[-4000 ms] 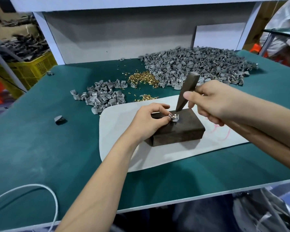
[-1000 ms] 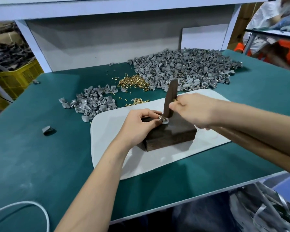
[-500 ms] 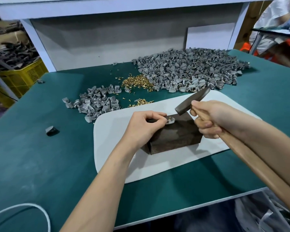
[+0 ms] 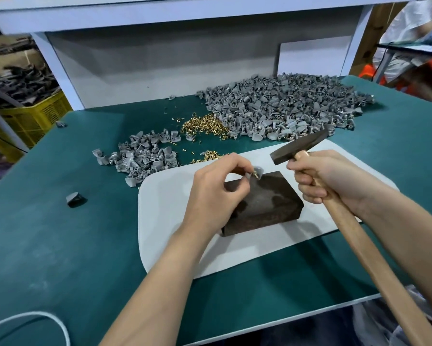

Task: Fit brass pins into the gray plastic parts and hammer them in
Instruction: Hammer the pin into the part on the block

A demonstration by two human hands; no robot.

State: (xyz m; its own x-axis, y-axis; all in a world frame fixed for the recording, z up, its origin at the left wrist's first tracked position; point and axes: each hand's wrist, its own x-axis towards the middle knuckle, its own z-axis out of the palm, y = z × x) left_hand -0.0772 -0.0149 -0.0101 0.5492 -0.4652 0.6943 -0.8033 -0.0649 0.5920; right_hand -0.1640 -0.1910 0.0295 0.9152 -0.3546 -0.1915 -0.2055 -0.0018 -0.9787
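Observation:
My left hand (image 4: 218, 186) pinches a small gray plastic part (image 4: 257, 171) with a brass pin (image 4: 254, 174) sticking out of it, just above the far left corner of the dark metal block (image 4: 264, 203). My right hand (image 4: 327, 178) grips the wooden handle of a hammer (image 4: 299, 148) just under its dark head, which is raised and tilted to the right of the part. The block rests on a white mat (image 4: 272, 243).
A large pile of gray parts (image 4: 284, 108) lies at the back, a smaller pile (image 4: 145, 156) to the left, loose brass pins (image 4: 205, 126) between them. One dark part (image 4: 75, 199) lies alone on the green table. A white cable (image 4: 35, 318) loops at front left.
The hammer head has lifted off the block and stays raised to the right. My left hand has lifted the gray part slightly off the block and turned it.

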